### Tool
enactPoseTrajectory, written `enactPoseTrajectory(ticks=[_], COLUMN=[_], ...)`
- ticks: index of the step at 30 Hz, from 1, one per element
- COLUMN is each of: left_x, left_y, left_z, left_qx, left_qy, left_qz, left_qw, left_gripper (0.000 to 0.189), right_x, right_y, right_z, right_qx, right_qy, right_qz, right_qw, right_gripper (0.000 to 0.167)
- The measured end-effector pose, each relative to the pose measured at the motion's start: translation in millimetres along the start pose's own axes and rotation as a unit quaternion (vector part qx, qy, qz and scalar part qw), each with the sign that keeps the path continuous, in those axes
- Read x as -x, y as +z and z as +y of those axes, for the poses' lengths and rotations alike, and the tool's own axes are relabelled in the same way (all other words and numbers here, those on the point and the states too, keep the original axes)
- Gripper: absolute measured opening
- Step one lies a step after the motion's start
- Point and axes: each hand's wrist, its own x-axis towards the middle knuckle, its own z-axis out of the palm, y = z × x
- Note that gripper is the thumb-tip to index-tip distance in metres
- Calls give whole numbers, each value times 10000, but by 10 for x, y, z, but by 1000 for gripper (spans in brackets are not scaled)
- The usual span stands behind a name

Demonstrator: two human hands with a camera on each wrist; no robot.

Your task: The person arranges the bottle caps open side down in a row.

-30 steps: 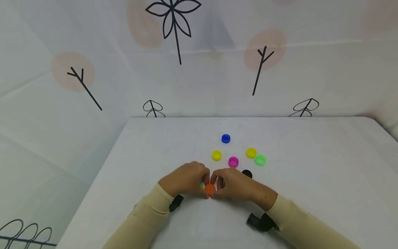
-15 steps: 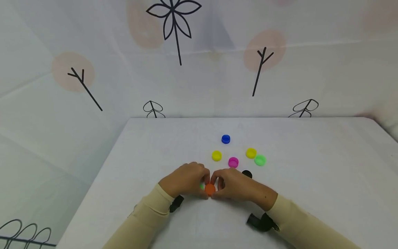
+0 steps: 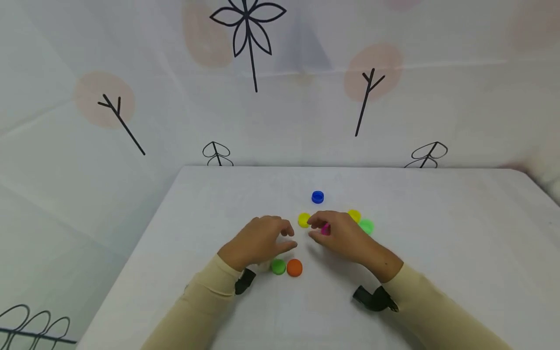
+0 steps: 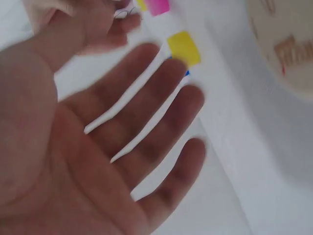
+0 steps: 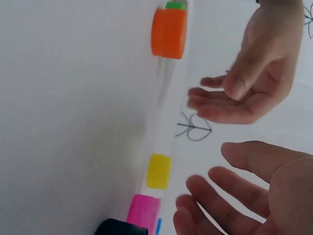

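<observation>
Side by side on the white table lie an orange bottle cap (image 3: 294,268) and a green bottle cap (image 3: 278,266). A pale thing left of the green one is mostly hidden by the wrist. Above these caps hovers my left hand (image 3: 260,240), fingers apart and holding nothing; the left wrist view shows its bare palm. My right hand (image 3: 345,236) is over the magenta cap (image 3: 325,229), which it partly covers in the head view. In the right wrist view its fingers (image 5: 220,200) are spread, with nothing between them. A yellow cap (image 3: 304,220) lies just left of its fingertips.
Farther back is a blue cap (image 3: 317,197). Beyond the right hand sit another yellow cap (image 3: 354,215) and a light green cap (image 3: 366,226). A black cap (image 5: 121,227) shows low in the right wrist view. A patterned white cloth (image 3: 302,116) hangs behind the table.
Both hands have let go of the orange cap, lifted and moved apart. The right hand has shifted back and right, over the magenta cap. The green cap beside the orange one is now uncovered.
</observation>
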Motion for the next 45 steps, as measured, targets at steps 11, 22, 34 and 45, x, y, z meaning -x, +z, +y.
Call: enactPoseTrajectory(ticks=[11,22,34,45], left_x=[-225,-291,-329,-307], left_y=[137,186,220,198], left_z=[125,169,178,155], left_qx=[-504,-526,-157,-9], left_qy=[-642,-641,-611,-415], left_qz=[375,252,490,748], left_qw=[9960,9962,9968,9963], left_gripper=[48,49,39,24], right_x=[-51,-63,-74,-91], right_y=[68,112,101,103], right_z=[134,192,144,85], right_qx=[303,381,316,426], right_qy=[622,428,313,262], right_qz=[-259,-531,-572,-433], right_qw=[9973,9969,9974,9978], right_gripper=[55,56,47,42])
